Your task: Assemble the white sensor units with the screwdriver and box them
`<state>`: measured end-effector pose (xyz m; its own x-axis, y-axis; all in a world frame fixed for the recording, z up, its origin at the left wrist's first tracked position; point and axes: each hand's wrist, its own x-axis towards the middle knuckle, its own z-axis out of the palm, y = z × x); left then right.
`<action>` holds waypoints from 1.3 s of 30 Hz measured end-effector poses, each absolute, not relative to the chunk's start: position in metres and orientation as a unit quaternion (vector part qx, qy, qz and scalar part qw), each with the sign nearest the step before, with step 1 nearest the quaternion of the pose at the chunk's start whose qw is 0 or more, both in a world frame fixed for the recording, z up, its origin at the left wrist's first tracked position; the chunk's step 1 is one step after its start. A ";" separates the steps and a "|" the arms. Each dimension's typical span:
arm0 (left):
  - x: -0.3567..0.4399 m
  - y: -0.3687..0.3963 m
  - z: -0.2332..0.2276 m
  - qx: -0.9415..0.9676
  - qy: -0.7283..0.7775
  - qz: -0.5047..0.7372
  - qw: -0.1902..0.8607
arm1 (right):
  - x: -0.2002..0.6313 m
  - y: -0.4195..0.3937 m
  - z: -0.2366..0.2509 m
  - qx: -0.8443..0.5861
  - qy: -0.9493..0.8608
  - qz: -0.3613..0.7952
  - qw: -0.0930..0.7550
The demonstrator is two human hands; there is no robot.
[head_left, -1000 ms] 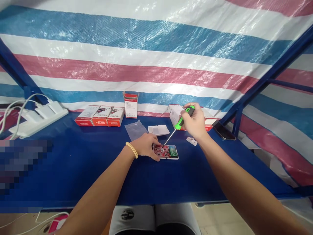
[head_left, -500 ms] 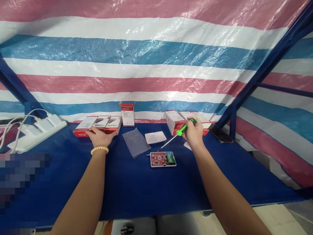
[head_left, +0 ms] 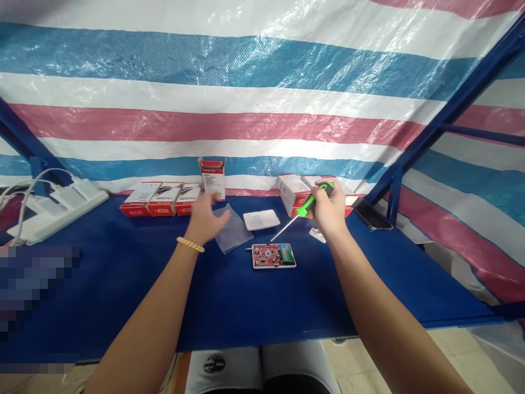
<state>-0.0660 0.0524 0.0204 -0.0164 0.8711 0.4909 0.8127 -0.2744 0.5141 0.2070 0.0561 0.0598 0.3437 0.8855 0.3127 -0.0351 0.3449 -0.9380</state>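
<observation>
My right hand [head_left: 329,208] is wrapped round the green and black handle of a screwdriver [head_left: 305,209]. Its shaft slopes down to the left, with the tip at the upper edge of an opened device with a red circuit board [head_left: 266,256] and a green display. Whether the tip touches the board I cannot tell. My left hand [head_left: 205,218], slightly blurred, is above the table with its fingers apart, beside a clear plastic bag [head_left: 234,232] and in front of an upright red and white box [head_left: 214,178]. A white plastic cover [head_left: 261,219] lies behind the device.
Three red and white boxes [head_left: 161,200] lie at the back left, and more boxes [head_left: 293,192] at the back right. A phone [head_left: 372,213] is by the right frame post. A white power strip [head_left: 61,210] with plugs sits at the left. A small white piece [head_left: 317,234] lies near my right wrist.
My left hand has moved right, away from the boxes at the left, to beside the plastic bag. My right hand still holds the screwdriver near the board. The view has tilted down slightly.
</observation>
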 end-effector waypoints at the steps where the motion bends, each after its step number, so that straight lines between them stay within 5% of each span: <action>1: -0.055 0.047 0.021 0.785 0.514 0.333 0.093 | 0.205 0.055 0.062 -0.458 -0.474 0.337 0.673; 4: -0.027 0.032 0.017 0.895 0.368 0.206 0.146 | 0.200 0.053 0.066 -0.445 -0.512 0.325 0.659; 10: -0.006 0.025 0.001 0.920 0.361 0.078 0.131 | 0.193 0.046 0.071 -0.425 -0.556 0.305 0.646; 39: -0.012 0.033 0.006 0.900 0.361 0.100 0.223 | 0.182 0.042 0.071 -0.444 -0.698 0.091 0.555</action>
